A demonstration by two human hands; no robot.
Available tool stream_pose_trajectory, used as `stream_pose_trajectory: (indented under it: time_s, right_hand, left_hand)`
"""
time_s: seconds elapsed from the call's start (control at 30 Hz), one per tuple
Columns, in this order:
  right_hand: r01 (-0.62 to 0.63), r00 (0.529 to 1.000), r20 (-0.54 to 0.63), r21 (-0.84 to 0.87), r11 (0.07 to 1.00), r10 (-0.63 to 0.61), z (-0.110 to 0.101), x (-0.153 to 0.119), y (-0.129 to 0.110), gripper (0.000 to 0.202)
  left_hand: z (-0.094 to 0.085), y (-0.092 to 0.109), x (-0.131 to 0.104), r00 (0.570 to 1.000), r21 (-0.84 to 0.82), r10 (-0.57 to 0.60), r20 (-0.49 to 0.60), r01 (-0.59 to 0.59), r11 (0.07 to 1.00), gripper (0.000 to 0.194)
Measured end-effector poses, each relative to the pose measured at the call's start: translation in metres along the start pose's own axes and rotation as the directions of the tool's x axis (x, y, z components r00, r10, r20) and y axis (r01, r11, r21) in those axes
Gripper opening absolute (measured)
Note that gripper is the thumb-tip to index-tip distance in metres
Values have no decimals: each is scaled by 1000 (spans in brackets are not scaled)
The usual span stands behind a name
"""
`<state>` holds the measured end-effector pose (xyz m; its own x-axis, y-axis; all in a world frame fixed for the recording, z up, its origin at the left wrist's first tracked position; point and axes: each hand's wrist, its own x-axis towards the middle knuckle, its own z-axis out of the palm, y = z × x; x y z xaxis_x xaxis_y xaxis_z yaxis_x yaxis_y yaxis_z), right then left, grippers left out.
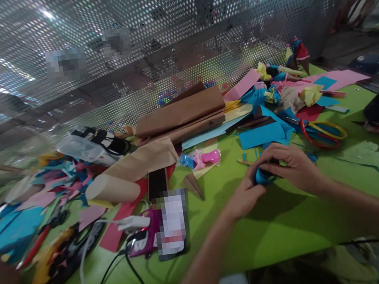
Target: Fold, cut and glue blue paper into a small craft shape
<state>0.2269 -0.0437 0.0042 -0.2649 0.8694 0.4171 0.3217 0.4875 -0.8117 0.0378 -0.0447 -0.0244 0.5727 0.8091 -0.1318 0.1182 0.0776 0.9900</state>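
Note:
A small curled piece of blue paper [261,177] is held between my two hands above the green table. My left hand [247,193] grips its near left side, with the thumb against the paper. From the right and above, the bent fingers of my right hand [289,164] pinch its upper part. The fingers hide much of the piece. Just behind the hands lies a flat blue paper strip [261,135]. Red- and yellow-handled scissors [324,132] rest to the right of it. A brown paper cone [194,185] lies to the left of my hands.
Brown paper [180,110], a beige roll [112,188] and paper scraps [283,90] line the back. A phone [172,223], a purple power bank [143,241] and cables lie left of my arms. Another person's hand [0,283] is at the far left. A perforated metal screen [99,93] stands behind.

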Motion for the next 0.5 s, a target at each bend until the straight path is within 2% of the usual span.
stream_pose_trajectory:
  time_s: [0.13, 0.2, 0.27, 0.37, 0.5]
  right_hand:
    - [-87, 993, -85, 7, 996, 87, 0, -4, -1, 29]
    - [-133, 979, -150, 57, 989, 140, 1, -7, 1, 27]
    - [-145, 975, -160, 73, 987, 155, 3, -9, 3, 18]
    - [-99, 991, -88, 3, 995, 99, 9, -11, 8, 15]
    - [-63, 998, -22, -10, 998, 63, 16, -12, 10, 28]
  left_hand:
    - [1, -1, -2, 993, -35, -67, -98, 64, 997, 46]
    - [1, 0, -3, 984, -49, -38, -176, 30, 998, 39]
    - [0, 1, -3, 974, -64, 14, -224, -29, 998, 37]
    - [-1, 3, -5, 967, -77, 89, -238, -111, 991, 46]
    - [0, 6, -6, 965, -5, 160, -206, -165, 986, 70]
